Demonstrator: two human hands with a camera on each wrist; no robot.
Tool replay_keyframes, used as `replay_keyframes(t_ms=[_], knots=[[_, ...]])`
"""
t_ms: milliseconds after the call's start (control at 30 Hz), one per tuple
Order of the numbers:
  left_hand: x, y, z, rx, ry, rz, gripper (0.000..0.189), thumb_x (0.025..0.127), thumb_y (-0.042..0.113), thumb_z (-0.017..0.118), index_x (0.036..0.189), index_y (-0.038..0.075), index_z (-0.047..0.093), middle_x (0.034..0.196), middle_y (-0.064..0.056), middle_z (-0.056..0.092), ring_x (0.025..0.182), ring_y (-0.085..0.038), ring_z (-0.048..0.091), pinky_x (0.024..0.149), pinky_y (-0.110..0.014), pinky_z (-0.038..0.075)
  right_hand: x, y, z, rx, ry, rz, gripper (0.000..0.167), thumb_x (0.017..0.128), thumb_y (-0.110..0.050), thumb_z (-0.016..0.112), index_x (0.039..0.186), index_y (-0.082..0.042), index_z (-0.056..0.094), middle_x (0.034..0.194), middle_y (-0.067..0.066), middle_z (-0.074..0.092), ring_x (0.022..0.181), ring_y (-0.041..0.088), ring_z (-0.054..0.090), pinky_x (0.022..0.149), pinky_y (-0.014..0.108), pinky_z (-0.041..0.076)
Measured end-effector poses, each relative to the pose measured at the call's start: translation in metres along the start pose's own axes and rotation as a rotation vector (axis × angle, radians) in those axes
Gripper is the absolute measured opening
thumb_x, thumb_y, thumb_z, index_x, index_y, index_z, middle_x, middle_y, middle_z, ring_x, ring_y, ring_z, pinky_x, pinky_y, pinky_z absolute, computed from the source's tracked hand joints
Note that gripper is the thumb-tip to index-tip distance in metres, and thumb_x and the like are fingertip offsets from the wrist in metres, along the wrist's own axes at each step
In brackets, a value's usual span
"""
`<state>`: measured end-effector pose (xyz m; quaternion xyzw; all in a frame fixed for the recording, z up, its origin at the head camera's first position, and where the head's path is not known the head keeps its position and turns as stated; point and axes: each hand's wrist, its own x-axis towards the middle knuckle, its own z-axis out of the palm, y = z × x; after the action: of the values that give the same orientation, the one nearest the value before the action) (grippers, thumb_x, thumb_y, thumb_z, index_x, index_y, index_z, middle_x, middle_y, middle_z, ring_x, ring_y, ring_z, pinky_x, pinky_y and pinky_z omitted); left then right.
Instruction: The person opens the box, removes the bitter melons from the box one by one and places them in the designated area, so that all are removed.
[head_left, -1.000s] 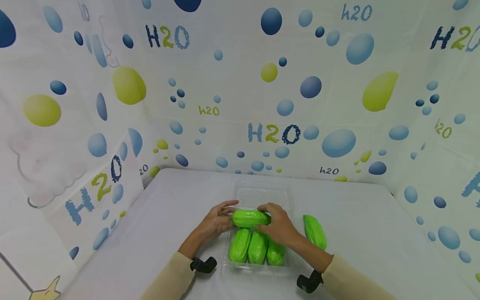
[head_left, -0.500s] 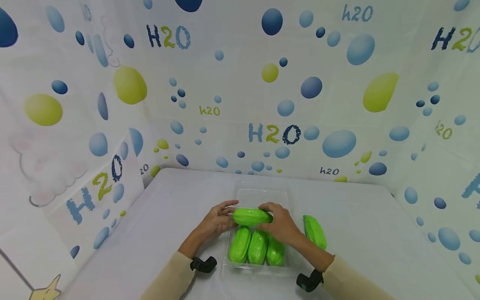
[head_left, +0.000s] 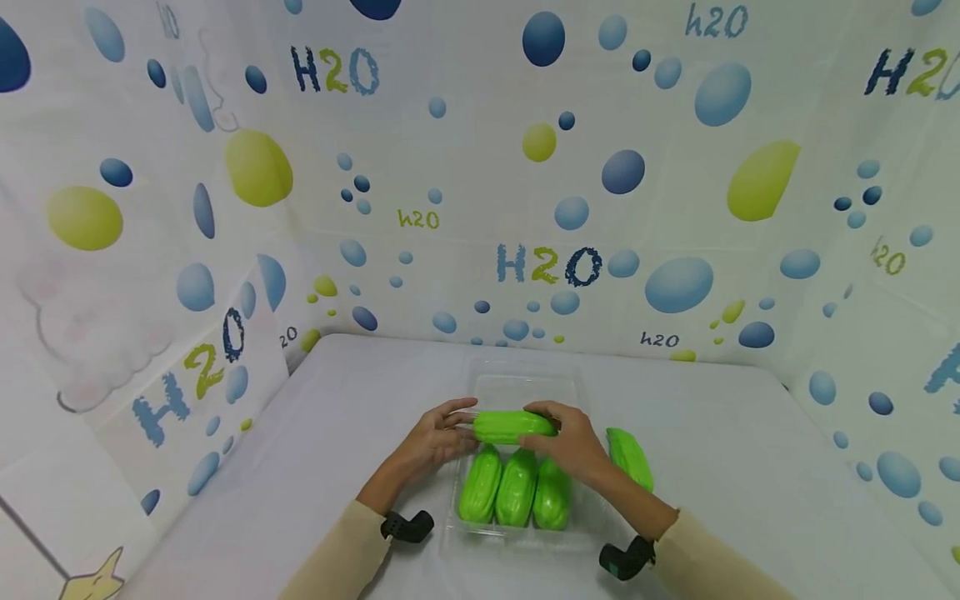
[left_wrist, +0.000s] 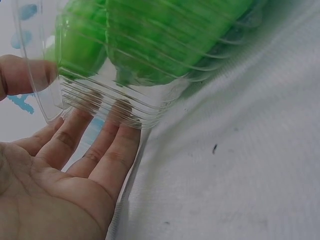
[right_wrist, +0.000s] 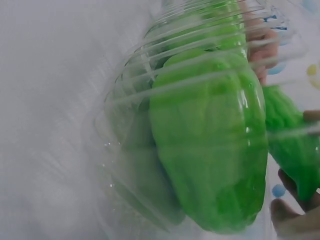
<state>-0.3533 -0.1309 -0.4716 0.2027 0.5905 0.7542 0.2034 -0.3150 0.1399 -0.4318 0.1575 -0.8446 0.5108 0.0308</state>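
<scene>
My right hand (head_left: 576, 442) grips a glossy bright green gourd-like vegetable (head_left: 504, 427), held crosswise over the back part of a clear plastic container (head_left: 459, 515). In the right wrist view its tapered end (right_wrist: 300, 165) shows between the fingers. Three similar green gourds (head_left: 515, 490) lie side by side lengthwise in the container's front part. At the container's left side is my left hand (head_left: 429, 442). In the left wrist view, its fingers (left_wrist: 117, 155) lie against the ribbed outer wall (left_wrist: 145, 107), with the thumb (left_wrist: 25, 75) over the rim.
One more green gourd (head_left: 630, 458) lies on the white table cloth (head_left: 712, 467) to the right, beside my right forearm. The container's clear lid (head_left: 522, 385) is folded back behind it. Printed curtains (head_left: 480, 167) stand around the table's back and sides.
My right hand has shifted the gripped gourd slightly right and away from me, uncovering more of the three gourds in front. My left hand stays almost in place.
</scene>
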Motion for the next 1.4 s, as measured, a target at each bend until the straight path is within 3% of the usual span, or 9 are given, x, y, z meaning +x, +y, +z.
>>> replay_keyframes(t_ms=[100, 233, 400, 533, 767, 1067, 1267, 1400], knots=[[-0.001, 0.001, -0.001, 0.003, 0.002, 0.004, 0.073, 0.093, -0.008, 0.052, 0.157, -0.007, 0.018, 0.139, -0.018, 0.053, 0.112, -0.021, 0.065, 0.102, -0.042, 0.053, 0.000, -0.002, -0.001, 0.031, 0.012, 0.009, 0.047, 0.086, -0.028, 0.081, 0.128, -0.011, 0.069, 0.128, 0.003, 0.067, 0.108, 0.021, 0.063, 0.083, 0.037, 0.056], [-0.002, 0.001, -0.002, 0.005, -0.008, 0.010, 0.075, 0.091, -0.009, 0.052, 0.157, -0.008, 0.017, 0.140, -0.018, 0.053, 0.112, -0.022, 0.064, 0.104, -0.045, 0.051, 0.001, -0.003, -0.001, 0.055, 0.026, 0.025, 0.046, 0.086, -0.027, 0.081, 0.127, -0.011, 0.070, 0.130, 0.005, 0.066, 0.108, 0.019, 0.064, 0.083, 0.032, 0.055], [-0.003, 0.000, -0.004, 0.019, -0.039, 0.030, 0.076, 0.089, -0.009, 0.049, 0.157, -0.008, 0.016, 0.146, -0.030, 0.046, 0.115, -0.025, 0.063, 0.105, -0.047, 0.050, 0.001, -0.002, -0.001, 0.079, 0.051, 0.015, 0.046, 0.086, -0.024, 0.081, 0.128, -0.011, 0.068, 0.128, 0.006, 0.066, 0.111, 0.020, 0.063, 0.094, 0.039, 0.056], [-0.002, 0.000, -0.004, 0.026, -0.060, 0.048, 0.076, 0.088, -0.010, 0.046, 0.157, -0.008, 0.015, 0.150, -0.037, 0.037, 0.122, -0.035, 0.060, 0.104, -0.047, 0.051, 0.001, -0.003, -0.003, 0.112, 0.074, -0.003, 0.045, 0.087, -0.019, 0.081, 0.128, -0.007, 0.066, 0.124, 0.009, 0.066, 0.112, 0.022, 0.063, 0.104, 0.043, 0.051], [-0.004, -0.002, -0.005, 0.029, -0.044, 0.053, 0.074, 0.088, -0.010, 0.045, 0.157, -0.006, 0.020, 0.148, -0.037, 0.039, 0.125, -0.041, 0.057, 0.104, -0.048, 0.051, -0.001, -0.005, -0.003, 0.223, 0.062, 0.015, 0.048, 0.088, -0.017, 0.079, 0.132, -0.004, 0.062, 0.127, 0.015, 0.063, 0.112, 0.029, 0.066, 0.091, 0.030, 0.057], [-0.004, -0.002, -0.004, 0.030, -0.041, 0.055, 0.075, 0.087, -0.012, 0.044, 0.157, -0.007, 0.018, 0.148, -0.037, 0.039, 0.125, -0.043, 0.056, 0.105, -0.049, 0.050, -0.004, -0.002, -0.004, 0.300, 0.081, -0.009, 0.052, 0.089, -0.012, 0.077, 0.136, -0.005, 0.057, 0.129, 0.019, 0.061, 0.111, 0.035, 0.068, 0.084, 0.028, 0.058], [-0.002, 0.000, -0.003, 0.022, -0.048, 0.066, 0.074, 0.089, -0.011, 0.047, 0.157, -0.007, 0.019, 0.148, -0.039, 0.037, 0.123, -0.039, 0.058, 0.106, -0.050, 0.049, -0.002, -0.004, -0.010, 0.308, 0.114, -0.040, 0.053, 0.085, -0.006, 0.080, 0.133, -0.001, 0.059, 0.132, 0.020, 0.059, 0.105, 0.025, 0.066, 0.083, 0.024, 0.057], [-0.001, -0.001, -0.002, 0.024, -0.057, 0.062, 0.074, 0.089, -0.012, 0.045, 0.157, -0.008, 0.016, 0.149, -0.039, 0.037, 0.124, -0.042, 0.057, 0.106, -0.050, 0.049, -0.002, -0.004, -0.013, 0.315, 0.119, -0.048, 0.047, 0.083, -0.006, 0.081, 0.126, 0.000, 0.062, 0.120, 0.020, 0.063, 0.095, 0.017, 0.067, 0.080, 0.024, 0.058]])
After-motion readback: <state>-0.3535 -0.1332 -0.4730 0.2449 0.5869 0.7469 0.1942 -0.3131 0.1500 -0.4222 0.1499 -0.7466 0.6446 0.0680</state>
